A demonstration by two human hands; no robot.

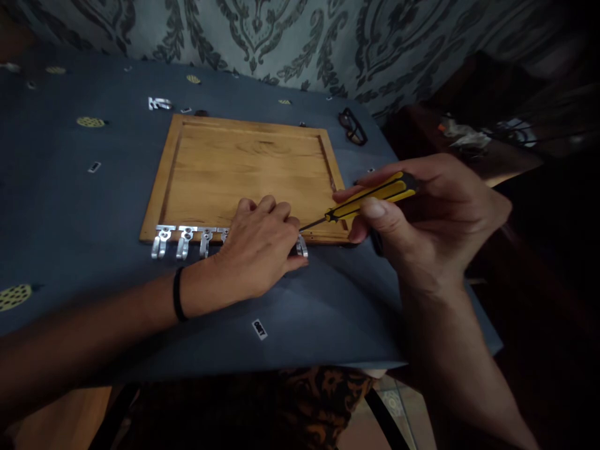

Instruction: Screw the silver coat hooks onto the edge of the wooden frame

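A framed wooden board lies flat on the table. Silver metal hooks line its near edge, each hanging over the front. My left hand is closed over this edge, covering part of the row, with thumb and forefinger at the rightmost metal hook. Between the fingers and thumb of my right hand is a yellow and black screwdriver. Its shaft slants down to the left, with the tip beside my left forefinger at that hook. The screw and exact tip contact are too small to make out.
Loose silver hooks lie beyond the board's far left corner. Dark-framed glasses rest to its right. The blue-grey tablecloth reaches a patterned wall. Cluttered items stand on a dark surface at right.
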